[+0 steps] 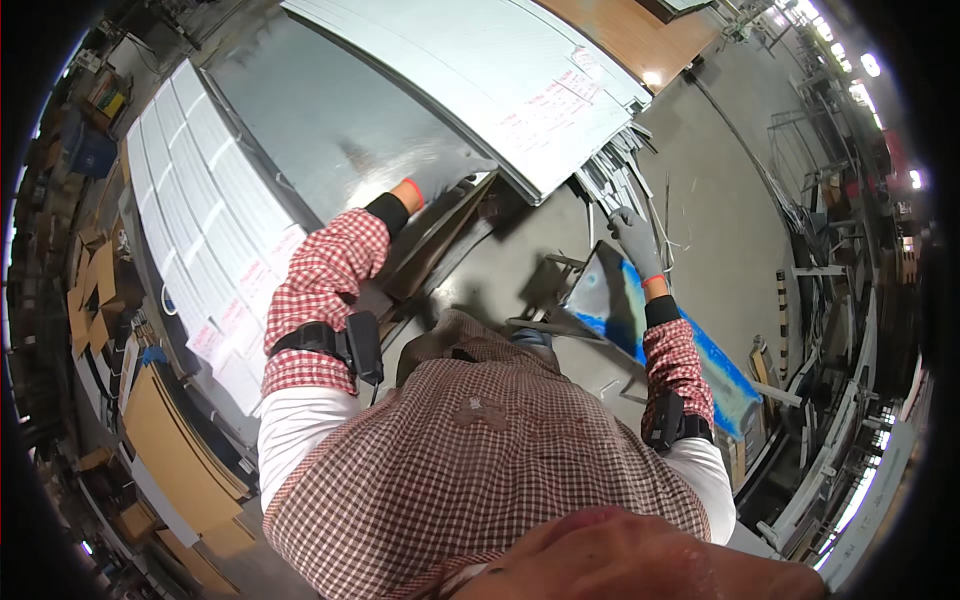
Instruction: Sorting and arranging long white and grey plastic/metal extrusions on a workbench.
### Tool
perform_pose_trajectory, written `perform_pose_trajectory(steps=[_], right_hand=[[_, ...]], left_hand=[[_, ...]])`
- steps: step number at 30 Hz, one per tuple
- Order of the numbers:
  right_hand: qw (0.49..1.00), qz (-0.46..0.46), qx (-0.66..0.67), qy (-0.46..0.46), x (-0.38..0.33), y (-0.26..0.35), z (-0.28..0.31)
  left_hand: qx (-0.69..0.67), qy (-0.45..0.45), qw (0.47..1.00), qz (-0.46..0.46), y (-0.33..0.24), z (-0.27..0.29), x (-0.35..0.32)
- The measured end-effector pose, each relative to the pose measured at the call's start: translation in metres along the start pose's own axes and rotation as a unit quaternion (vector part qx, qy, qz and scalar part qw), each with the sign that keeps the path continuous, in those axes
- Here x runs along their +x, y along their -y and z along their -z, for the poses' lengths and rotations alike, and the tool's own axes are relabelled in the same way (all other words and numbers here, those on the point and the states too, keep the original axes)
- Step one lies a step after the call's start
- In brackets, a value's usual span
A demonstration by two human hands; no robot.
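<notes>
My left hand, in a grey glove, lies stretched out over the near edge of a bare metal tabletop. Its slightly blurred fingertips reach the side of a tall stack of white panels. Off the stack's right corner stick several thin grey strips. At their near ends, my right hand, also gloved in grey, has its fingers curled; they seem closed on the strips, though the grip is partly hidden. Below the right forearm leans a sheet with blue edges.
Another stack of white strapped panels lies to the left. Brown cardboard sheets are at the lower left. A brown board lies at the far side. Metal racks line the right, across the grey floor.
</notes>
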State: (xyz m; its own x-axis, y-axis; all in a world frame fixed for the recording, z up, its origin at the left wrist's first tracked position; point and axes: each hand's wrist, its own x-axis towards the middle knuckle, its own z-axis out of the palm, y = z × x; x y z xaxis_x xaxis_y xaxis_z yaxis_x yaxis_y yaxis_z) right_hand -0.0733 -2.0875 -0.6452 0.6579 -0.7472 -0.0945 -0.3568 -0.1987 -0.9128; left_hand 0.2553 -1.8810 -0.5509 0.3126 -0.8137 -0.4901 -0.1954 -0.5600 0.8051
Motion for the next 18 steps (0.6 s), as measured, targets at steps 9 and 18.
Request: perform_pose_trajectory(steps=[9, 18], right_hand=[[0.966, -0.039, -0.033, 0.252, -0.073, -0.038, -0.061], [0.978, -0.069, -0.014, 0.196, -0.073, -0.002, -0.076]], left_hand=[[-0.357, -0.253, 0.899, -0.036, 0.009, -0.03, -0.007], [-0.448, -0.232, 0.851, -0.146, 0.027, -0.014, -0.024]])
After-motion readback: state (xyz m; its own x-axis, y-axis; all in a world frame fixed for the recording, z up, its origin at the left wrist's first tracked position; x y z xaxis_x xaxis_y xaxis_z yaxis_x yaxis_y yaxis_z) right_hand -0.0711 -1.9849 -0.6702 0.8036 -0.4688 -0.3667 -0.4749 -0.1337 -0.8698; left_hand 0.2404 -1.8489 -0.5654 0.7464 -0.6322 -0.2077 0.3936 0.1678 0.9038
